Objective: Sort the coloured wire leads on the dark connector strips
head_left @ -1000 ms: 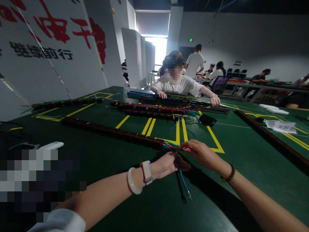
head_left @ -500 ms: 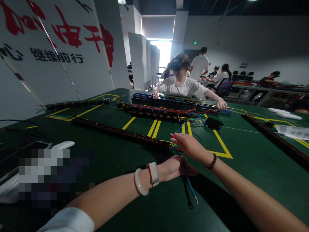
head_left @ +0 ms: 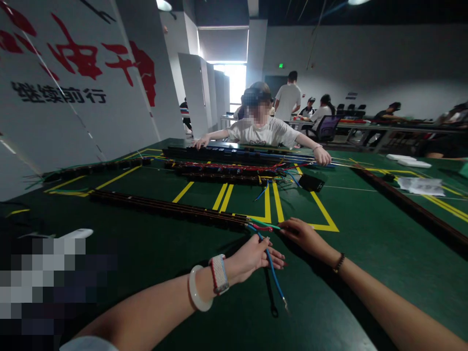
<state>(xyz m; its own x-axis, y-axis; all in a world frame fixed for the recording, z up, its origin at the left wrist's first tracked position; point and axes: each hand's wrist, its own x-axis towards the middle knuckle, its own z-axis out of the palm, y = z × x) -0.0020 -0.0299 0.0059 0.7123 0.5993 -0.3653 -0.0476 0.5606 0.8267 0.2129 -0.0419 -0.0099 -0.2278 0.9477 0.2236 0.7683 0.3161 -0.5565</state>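
Observation:
A long dark wiring strip [head_left: 168,206] lies across the green table, with coloured wires coming out of its right end. My left hand [head_left: 246,258] is beside that end, its thumb over a blue wire [head_left: 275,276] that runs down past the stretched fingers to a bare metal tip. A black wire [head_left: 272,298] with a ring end hangs below the same hand. My right hand [head_left: 305,239] has its fingertips closed on the end of a green wire [head_left: 266,224]. Between the hands, a short red wire [head_left: 263,228] sticks out, apparently untouched.
Across the table a person [head_left: 263,127] in white has both hands on long dark strips [head_left: 234,153]. Nearer are bundles with red wires [head_left: 234,168] and a black box [head_left: 311,183]. Another strip [head_left: 405,197] and a clear plastic bag [head_left: 420,185] are at right. Yellow tape marks the table.
My right hand has dropped from above the wires to the table and taken the green wire's end. My left hand stays at the blue wire. The view has turned slightly right.

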